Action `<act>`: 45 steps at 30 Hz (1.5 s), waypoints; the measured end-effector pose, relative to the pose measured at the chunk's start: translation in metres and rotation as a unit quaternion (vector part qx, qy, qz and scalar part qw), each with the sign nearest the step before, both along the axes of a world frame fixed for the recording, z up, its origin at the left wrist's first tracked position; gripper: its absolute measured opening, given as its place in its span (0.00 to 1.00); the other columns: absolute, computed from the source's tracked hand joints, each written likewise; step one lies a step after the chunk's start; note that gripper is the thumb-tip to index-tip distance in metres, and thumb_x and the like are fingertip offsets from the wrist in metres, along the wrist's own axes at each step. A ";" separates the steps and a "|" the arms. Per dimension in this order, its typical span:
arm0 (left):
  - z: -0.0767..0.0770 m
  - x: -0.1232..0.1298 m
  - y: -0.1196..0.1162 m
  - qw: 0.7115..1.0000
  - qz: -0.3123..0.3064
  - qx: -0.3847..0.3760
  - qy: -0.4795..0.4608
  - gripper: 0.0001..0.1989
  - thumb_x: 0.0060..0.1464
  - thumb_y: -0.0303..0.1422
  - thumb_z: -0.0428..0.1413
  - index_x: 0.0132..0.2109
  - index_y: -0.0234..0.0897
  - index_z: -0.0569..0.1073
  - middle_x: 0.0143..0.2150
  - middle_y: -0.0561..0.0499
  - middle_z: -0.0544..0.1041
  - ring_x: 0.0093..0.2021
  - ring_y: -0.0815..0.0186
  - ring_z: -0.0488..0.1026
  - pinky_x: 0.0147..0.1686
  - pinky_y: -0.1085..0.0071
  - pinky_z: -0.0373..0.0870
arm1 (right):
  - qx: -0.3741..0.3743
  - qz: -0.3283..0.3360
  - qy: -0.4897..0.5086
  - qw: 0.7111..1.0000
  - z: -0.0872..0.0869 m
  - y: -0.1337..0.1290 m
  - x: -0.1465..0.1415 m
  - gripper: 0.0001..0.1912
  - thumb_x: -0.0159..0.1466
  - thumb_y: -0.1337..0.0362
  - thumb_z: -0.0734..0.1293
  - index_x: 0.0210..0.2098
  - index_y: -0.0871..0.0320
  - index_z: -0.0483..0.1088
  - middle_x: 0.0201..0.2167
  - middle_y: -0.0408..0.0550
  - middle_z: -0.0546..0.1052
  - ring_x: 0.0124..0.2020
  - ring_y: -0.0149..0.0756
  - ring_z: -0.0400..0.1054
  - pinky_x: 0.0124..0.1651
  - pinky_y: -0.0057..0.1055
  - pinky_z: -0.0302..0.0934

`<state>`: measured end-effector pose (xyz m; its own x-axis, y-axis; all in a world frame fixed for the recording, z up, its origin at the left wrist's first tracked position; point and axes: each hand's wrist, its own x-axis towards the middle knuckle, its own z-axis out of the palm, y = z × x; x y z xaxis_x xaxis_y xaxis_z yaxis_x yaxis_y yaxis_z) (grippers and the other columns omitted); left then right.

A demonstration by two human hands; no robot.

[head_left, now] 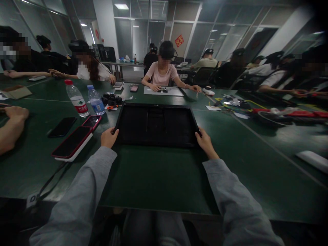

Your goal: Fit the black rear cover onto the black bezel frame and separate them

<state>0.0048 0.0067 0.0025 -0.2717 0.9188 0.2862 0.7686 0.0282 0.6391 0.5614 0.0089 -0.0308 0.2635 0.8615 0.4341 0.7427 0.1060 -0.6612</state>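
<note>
A black rectangular tray-like panel (133, 126) with a raised rim lies on or just above the green table in front of me; I cannot tell whether it touches the surface. My left hand (109, 137) grips its left edge, thumb on the near side. On the opposite edge, my right hand (204, 140) holds it the same way, fingers partly hidden behind the rim. Faint lines and a recessed shape show in the middle of its dark inner face.
The green table (159, 181) extends all around. To the left are a red-cased phone (73, 141) on a white block, a black phone (62, 127), a red-capped bottle (77, 100) and a blue-capped bottle (96, 101). Cables (230, 100) lie to the right. Other people sit around.
</note>
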 end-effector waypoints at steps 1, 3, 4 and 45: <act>0.000 0.000 0.000 1.000 0.001 0.002 0.007 0.24 0.60 0.46 0.55 0.54 0.34 0.80 0.50 0.38 0.83 0.50 0.49 0.79 0.53 0.56 0.72 | 0.000 -0.003 -0.003 1.000 0.000 0.000 0.000 0.32 0.63 0.50 0.61 0.61 0.61 0.69 0.54 0.63 0.78 0.54 0.58 0.73 0.61 0.58 0.64; 0.000 0.001 -0.001 1.000 0.005 0.010 0.019 0.23 0.61 0.46 0.54 0.54 0.36 0.80 0.49 0.38 0.83 0.50 0.49 0.80 0.53 0.56 0.72 | 0.001 -0.011 -0.003 1.000 0.000 -0.001 -0.002 0.32 0.63 0.50 0.61 0.61 0.61 0.70 0.53 0.62 0.78 0.54 0.58 0.73 0.61 0.58 0.64; -0.001 0.001 -0.001 1.000 0.007 0.014 0.024 0.23 0.61 0.46 0.54 0.54 0.37 0.80 0.49 0.39 0.83 0.50 0.49 0.80 0.53 0.56 0.72 | 0.003 -0.015 -0.002 1.000 0.000 -0.001 -0.004 0.31 0.63 0.50 0.61 0.61 0.60 0.70 0.53 0.62 0.78 0.54 0.58 0.73 0.61 0.58 0.64; 0.002 0.003 0.002 0.998 0.026 -0.052 0.033 0.23 0.63 0.44 0.54 0.59 0.37 0.76 0.51 0.40 0.83 0.54 0.52 0.78 0.54 0.60 0.72 | 0.021 -0.010 0.017 1.000 -0.010 0.004 0.003 0.31 0.61 0.51 0.63 0.59 0.61 0.70 0.56 0.62 0.77 0.57 0.56 0.72 0.64 0.56 0.63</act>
